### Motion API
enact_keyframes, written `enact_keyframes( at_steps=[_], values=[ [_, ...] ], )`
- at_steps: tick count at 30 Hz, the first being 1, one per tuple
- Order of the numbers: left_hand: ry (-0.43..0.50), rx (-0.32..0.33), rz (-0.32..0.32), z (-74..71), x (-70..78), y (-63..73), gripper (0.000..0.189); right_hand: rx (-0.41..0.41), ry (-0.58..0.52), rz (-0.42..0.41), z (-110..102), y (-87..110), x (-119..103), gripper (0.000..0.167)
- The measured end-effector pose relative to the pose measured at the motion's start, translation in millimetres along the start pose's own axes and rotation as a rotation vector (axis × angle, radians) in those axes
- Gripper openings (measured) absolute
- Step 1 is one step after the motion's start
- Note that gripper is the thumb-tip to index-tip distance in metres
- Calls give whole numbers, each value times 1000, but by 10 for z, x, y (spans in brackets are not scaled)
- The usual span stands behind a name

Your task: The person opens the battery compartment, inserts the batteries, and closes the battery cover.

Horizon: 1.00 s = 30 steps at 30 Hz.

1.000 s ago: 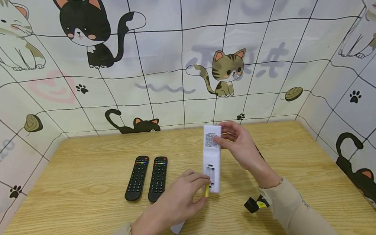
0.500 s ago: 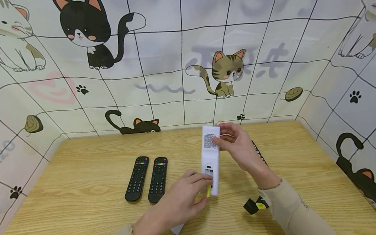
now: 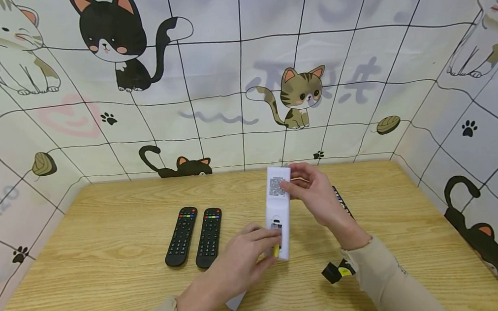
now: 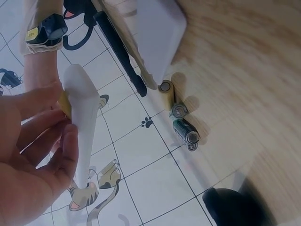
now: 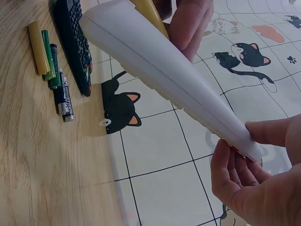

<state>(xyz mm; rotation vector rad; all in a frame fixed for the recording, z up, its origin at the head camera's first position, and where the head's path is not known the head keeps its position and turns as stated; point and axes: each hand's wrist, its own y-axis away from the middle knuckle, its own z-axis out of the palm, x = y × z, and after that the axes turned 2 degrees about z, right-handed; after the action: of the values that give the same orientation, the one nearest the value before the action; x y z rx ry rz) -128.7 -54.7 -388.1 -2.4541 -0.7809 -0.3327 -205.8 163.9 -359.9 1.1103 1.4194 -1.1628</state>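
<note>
In the head view a white remote control [image 3: 279, 212] is held up with its back showing and its battery compartment uncovered. My right hand [image 3: 316, 189] grips its upper end, thumb on the back beside a printed code; the right wrist view shows the fingers curled at that narrow end [image 5: 247, 146]. At the lower end my left hand [image 3: 244, 257] pinches a yellow battery [image 3: 276, 251] at the compartment. Part of the compartment is hidden behind the left fingertips. In the left wrist view the battery [image 4: 65, 104] lies against the remote's back.
Two black remotes [image 3: 181, 236] [image 3: 209, 237] lie to the left. Another dark remote [image 3: 343, 201] is partly behind the right forearm. Several loose batteries [image 5: 54, 70] lie on the table. A white flat piece [image 3: 236, 302] shows below the left hand. A patterned cloth [image 3: 215, 79] stands behind.
The remote has shifted slightly left and down. The yellow battery has moved closer in to the compartment, with less of it showing below the left fingers. The right hand keeps its grip.
</note>
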Motion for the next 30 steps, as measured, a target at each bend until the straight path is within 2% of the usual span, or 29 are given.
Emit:
enact_keyframes(
  at_steps=[18,26,30],
  values=[
    [2,28,-47,15,-15,-2,26,0,-2,8,20,-13,-7,50],
    [12,87,-60,27,-9,6,31,-17,-2,0,23,-13,-4,49],
    [35,106,-95,36,-5,11,35,-20,-2,-2,27,-14,-1,48]
  ],
)
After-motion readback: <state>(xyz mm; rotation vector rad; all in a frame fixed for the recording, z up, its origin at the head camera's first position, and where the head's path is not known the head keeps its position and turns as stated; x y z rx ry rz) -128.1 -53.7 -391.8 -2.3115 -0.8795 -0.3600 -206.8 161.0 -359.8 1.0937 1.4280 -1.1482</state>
